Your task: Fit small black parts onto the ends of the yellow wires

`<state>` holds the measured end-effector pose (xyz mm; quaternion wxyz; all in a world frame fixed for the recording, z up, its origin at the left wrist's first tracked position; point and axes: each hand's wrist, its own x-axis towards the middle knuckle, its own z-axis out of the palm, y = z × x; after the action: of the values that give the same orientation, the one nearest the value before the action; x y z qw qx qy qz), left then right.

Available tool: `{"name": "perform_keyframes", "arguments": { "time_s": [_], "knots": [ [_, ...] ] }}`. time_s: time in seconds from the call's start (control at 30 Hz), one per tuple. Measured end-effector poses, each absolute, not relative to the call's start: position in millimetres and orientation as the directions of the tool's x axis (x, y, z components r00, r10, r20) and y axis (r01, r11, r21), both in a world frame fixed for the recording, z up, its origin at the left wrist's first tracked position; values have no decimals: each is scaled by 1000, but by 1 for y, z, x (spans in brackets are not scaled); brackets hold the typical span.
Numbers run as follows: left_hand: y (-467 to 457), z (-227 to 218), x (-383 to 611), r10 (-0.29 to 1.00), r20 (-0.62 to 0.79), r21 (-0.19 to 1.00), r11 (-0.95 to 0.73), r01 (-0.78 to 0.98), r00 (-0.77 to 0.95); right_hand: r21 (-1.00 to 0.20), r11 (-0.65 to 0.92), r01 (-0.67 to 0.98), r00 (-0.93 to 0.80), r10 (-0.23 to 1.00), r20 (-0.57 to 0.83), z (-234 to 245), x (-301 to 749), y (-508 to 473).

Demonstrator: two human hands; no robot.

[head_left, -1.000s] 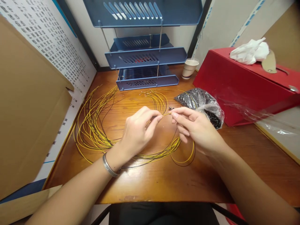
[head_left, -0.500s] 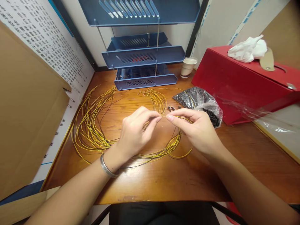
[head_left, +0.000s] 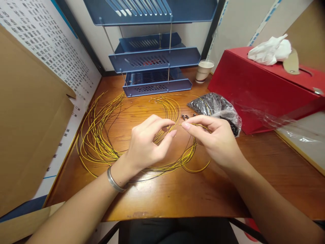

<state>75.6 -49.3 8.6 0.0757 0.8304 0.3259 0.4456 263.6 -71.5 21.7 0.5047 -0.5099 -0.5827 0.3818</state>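
Observation:
My right hand (head_left: pixel 209 134) pinches a thin yellow wire (head_left: pixel 201 125) between thumb and index finger, its tip poking out to the left. Facing it, my left hand (head_left: pixel 153 137) holds nothing, with thumb and index finger apart. A tiny speck shows just below the left thumb; I cannot make out what it is. Under and around both hands lies a loose coil of yellow and dark wires (head_left: pixel 99 135) on the wooden table (head_left: pixel 162 200). Several small dark metallic parts (head_left: pixel 187 117) sit just behind my right fingers.
A clear plastic bag of black pieces (head_left: pixel 205 104) lies behind my right hand. Blue stacked trays (head_left: pixel 154 89) stand at the back, beside a paper cup (head_left: pixel 203 72). On the right is a red box (head_left: pixel 256 91) with white tissue on top; cardboard (head_left: pixel 33 118) stands at left.
My left thumb and index finger have parted and let go of the wire's end. My right hand still pinches the wire in nearly the same place.

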Motion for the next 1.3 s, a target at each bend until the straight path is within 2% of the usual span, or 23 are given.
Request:
{"name": "perform_keyframes", "arguments": {
  "time_s": [0.57,1.3],
  "knots": [
    [-47,7,76,576,722,383,-794,472,383,-931,196,307,51,974,221,24,263,-73],
    [-49,14,77,594,716,396,-778,488,366,-923,211,321,24,973,231,22,265,-75]
  ]
}}
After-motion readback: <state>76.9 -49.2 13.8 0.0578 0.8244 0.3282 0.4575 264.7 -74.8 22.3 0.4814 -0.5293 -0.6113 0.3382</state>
